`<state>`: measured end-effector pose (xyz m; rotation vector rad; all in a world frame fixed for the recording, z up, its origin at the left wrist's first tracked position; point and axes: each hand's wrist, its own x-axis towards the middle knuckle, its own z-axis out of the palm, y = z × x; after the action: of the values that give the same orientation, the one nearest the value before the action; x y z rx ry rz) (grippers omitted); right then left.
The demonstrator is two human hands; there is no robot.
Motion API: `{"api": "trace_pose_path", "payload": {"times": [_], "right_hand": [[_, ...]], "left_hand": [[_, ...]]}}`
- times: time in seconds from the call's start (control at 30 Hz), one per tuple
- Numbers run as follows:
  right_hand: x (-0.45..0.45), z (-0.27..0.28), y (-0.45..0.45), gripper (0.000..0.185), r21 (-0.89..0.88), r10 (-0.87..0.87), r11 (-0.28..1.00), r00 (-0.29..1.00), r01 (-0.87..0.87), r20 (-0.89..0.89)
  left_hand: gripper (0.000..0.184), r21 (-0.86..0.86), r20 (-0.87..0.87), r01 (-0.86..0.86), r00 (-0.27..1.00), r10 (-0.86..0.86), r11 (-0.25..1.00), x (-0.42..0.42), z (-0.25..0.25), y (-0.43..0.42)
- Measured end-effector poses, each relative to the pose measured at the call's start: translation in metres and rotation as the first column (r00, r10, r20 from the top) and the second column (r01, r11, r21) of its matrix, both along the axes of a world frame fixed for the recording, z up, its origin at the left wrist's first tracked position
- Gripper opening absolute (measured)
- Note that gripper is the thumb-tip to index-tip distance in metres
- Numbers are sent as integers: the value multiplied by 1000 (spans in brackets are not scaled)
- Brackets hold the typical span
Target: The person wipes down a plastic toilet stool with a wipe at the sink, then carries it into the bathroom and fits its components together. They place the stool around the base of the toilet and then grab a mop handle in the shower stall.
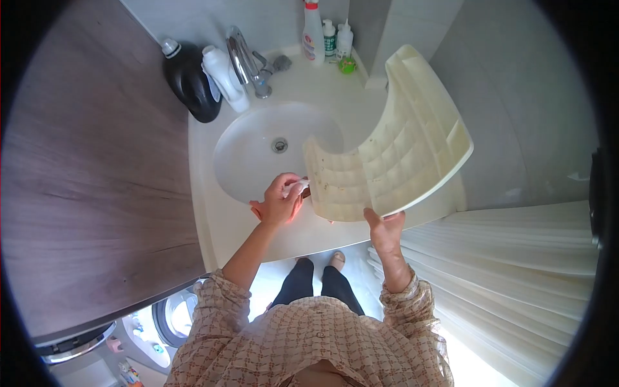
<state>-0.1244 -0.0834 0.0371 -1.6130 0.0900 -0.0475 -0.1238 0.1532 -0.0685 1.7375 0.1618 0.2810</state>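
Observation:
My right hand (385, 231) grips the lower edge of a cream, curved panel (400, 138) with a raised grid pattern, its thumb on the near face. Small dark specks dot the panel's left part. The panel is tilted over the right side of the sink (242, 135) and the counter. Beside the panel's left end, my left hand (281, 200) is closed on a crumpled white wipe (296, 188). An orange cloth (258, 209) lies under that hand at the sink's front rim. The fingers' far side is partly hidden.
A chrome faucet (242, 58) stands behind the sink. Left of it are a black jug (190, 80) and a white bottle (225, 77). A spray bottle (313, 35) and small bottles stand at the back. A pale curtain (509, 258) hangs at right.

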Motion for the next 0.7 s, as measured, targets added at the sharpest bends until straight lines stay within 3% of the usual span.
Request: {"api": "trace_pose_path", "payload": {"times": [0.07, 0.17, 0.3, 0.47, 0.6, 0.7], "right_hand": [[4, 3, 4, 23, -86, 0, 996, 1000, 0, 1], [10, 17, 9, 23, -176, -1, 984, 999, 8, 36], [8, 29, 17, 24, -222, -35, 974, 997, 49, 68], [9, 35, 26, 26, -109, -35, 993, 986, 53, 162], [19, 26, 48, 27, 43, -100, 995, 943, 91, 318], [16, 19, 58, 27, 13, -76, 997, 954, 76, 291]], "left_hand": [[19, 94, 32, 12, 999, -15, 995, 6, -13, -8], [18, 174, 147, 40, 987, -66, 984, 16, 17, -18], [20, 240, 228, 183, 944, -239, 953, 23, 16, -23], [21, 519, 217, 257, 883, -417, 815, 21, 5, -28], [24, 592, 245, 214, 871, -426, 777, 26, 20, -27], [26, 591, 252, 193, 878, -407, 783, 31, 28, -27]]}}
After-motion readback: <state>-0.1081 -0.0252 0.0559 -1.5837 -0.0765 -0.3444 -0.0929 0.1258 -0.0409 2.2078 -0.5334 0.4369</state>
